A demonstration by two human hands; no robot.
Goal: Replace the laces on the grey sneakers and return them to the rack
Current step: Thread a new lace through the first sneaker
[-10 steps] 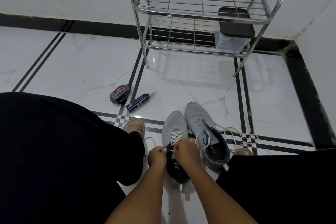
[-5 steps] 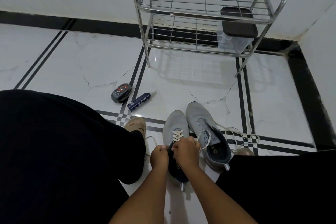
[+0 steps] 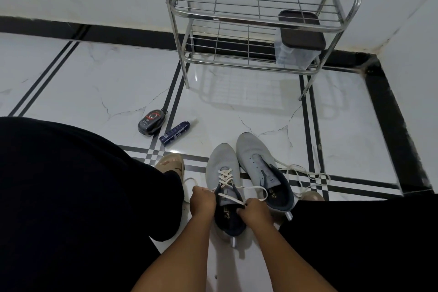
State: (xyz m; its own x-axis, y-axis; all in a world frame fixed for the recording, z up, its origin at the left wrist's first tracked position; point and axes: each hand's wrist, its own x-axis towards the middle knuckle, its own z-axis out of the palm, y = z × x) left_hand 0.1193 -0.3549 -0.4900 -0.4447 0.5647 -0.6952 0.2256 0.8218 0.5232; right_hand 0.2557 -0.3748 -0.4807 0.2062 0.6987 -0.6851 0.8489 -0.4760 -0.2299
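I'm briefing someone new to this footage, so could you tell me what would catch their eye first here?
Low in the middle, the left hand and right hand each pinch a white flat lace, pulling it across a grey fabric sneaker that is laced only partway. Beside it on the right lies the second grey sneaker, unlaced, with a loose white lace trailing over the floor. Behind them, a shiny metal wire rack stands against the wall.
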